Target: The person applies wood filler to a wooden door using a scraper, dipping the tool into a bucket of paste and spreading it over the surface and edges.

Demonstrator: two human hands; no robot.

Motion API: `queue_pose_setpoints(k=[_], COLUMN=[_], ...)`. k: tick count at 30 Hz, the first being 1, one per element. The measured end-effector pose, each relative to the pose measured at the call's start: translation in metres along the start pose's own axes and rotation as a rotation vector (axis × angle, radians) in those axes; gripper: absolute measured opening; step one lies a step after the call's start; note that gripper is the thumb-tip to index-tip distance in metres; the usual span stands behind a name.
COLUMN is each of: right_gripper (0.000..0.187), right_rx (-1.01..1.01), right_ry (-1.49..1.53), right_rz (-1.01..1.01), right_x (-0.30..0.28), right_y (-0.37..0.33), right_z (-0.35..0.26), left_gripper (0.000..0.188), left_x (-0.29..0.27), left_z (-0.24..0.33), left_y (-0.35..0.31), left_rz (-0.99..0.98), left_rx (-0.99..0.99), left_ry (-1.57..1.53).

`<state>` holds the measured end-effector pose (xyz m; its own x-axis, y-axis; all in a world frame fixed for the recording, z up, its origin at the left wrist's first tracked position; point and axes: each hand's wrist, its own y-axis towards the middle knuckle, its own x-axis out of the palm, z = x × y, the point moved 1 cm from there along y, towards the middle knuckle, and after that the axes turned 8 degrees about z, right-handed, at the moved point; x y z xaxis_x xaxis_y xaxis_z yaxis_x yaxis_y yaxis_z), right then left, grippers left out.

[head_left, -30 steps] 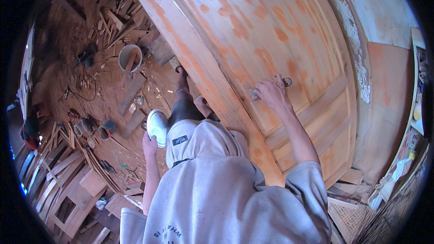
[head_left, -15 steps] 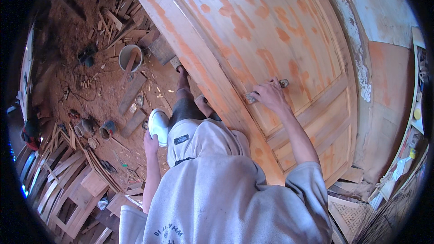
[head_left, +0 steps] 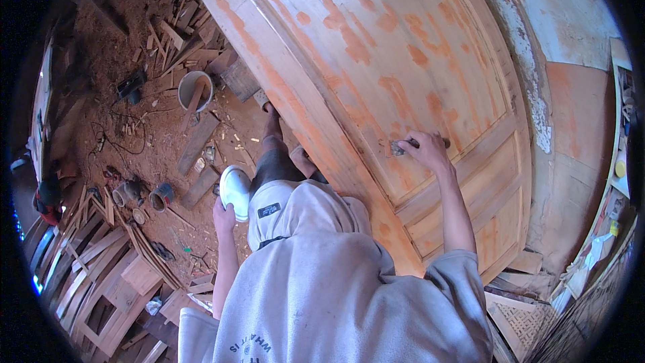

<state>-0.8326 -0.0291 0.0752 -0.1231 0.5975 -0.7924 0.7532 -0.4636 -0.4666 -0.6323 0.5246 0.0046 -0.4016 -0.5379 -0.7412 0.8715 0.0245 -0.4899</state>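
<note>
In my left hand (head_left: 224, 217), at my left thigh, is a white rounded tub (head_left: 235, 191); the fingers are closed on its near side. My right hand (head_left: 428, 150) is over a large wooden door (head_left: 376, 74), gripping a short hand tool (head_left: 398, 148). Its flat greyish end lies at the door's panel surface, left of my fingers, and its other end sticks out on the right. Whether it is a putty knife or a brush, I cannot tell. Orange patches (head_left: 353, 47) streak the panel and the left frame piece of the door.
A bucket (head_left: 185, 93) with a wooden piece in it stands on the dusty brown floor, left of the door. Scrap wood (head_left: 178, 30) is piled beyond it. Several cans (head_left: 161, 198) and a cable lie farther left. Wooden frames (head_left: 114, 289) are stacked at lower left.
My right hand has slid right and slightly nearer across the panel with the tool. My left hand and the white tub stay almost in place.
</note>
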Motion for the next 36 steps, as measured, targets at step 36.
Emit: queue_pose_setpoints(k=[36], right_gripper=[0.028], right_rx=[-0.289], right_ry=[-0.144], right_rz=[0.085], right_x=[0.039], right_y=[0.030], right_z=[-0.049], left_gripper=[0.035], left_x=[-0.004], left_z=[0.013], left_y=[-0.003], left_rz=[0.022], left_rx=[-0.001], left_ry=[0.011])
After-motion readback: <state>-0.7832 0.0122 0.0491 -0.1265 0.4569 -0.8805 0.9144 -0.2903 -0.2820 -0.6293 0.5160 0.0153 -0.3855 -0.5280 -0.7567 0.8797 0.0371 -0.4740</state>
